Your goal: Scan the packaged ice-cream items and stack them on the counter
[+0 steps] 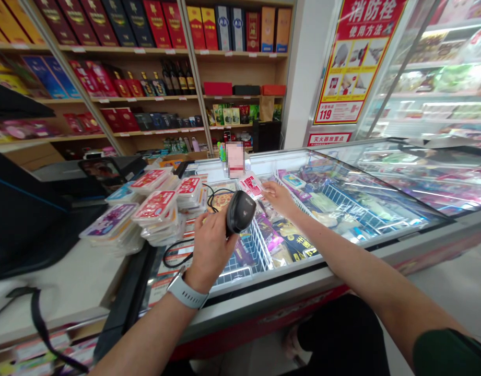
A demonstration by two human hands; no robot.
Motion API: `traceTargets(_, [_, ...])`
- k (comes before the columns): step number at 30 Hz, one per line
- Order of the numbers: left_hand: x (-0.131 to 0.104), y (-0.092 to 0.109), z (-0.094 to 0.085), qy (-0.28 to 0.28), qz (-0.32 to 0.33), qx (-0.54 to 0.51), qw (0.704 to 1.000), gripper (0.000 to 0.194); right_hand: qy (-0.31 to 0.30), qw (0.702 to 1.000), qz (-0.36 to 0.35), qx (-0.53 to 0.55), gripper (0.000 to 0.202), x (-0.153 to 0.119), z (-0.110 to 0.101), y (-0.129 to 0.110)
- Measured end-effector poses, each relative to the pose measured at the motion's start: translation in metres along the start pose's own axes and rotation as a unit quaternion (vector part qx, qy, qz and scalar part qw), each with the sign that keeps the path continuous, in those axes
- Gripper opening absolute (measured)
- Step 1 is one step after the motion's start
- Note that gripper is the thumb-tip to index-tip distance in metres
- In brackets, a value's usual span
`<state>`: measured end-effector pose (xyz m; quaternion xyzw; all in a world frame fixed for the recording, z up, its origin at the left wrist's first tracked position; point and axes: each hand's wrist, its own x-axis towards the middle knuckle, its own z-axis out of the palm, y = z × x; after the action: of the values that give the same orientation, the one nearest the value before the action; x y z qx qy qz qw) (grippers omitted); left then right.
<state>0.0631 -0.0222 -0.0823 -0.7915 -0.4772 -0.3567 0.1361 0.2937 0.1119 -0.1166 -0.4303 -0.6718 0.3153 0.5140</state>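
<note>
Black scanner point(241, 212) in left hand point(212, 248), pack point(250, 186) in right hand point(279, 199)

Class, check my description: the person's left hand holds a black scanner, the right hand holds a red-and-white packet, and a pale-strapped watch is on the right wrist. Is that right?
Not quite: the head view shows the pale-strapped watch on the left wrist. The left hand does hold the black scanner, and the right hand the red-and-white packet.
</note>
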Motion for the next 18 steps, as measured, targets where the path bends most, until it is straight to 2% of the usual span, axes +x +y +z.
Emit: traceTargets(18, [0.0005,0.0016,-0.0014,-0.011,-0.019,0.002,1.000,0.056,0.003,0.999,0.023,-0.033,0.025,-0.0026,0.0021,-0.0042])
